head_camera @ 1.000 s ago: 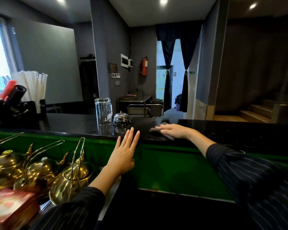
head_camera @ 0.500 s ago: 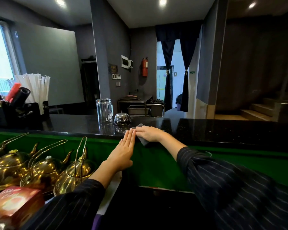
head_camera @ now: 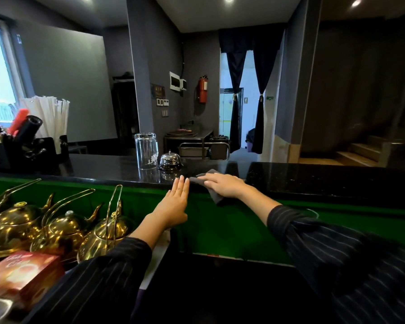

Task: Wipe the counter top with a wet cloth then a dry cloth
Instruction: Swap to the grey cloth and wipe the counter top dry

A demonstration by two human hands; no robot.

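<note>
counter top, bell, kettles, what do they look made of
Counter top: looks like polished black stone, speckled and reflective. Bell: shiny silver metal, likely chromed, given its mirror-like dome. Kettles: gold-toned polished metal, perhaps brass, with bright highlights.

My right hand (head_camera: 222,187) covers most of the grey cloth (head_camera: 216,199). Only two corners show, and I can't tell whether it is wet or dry. At the lower left the red box (head_camera: 21,274) is cut by the frame's edge, its lettering blurred. The row of brass teapots (head_camera: 63,230) runs off the left edge. The print on the glass (head_camera: 146,150) is too small to read.
</note>
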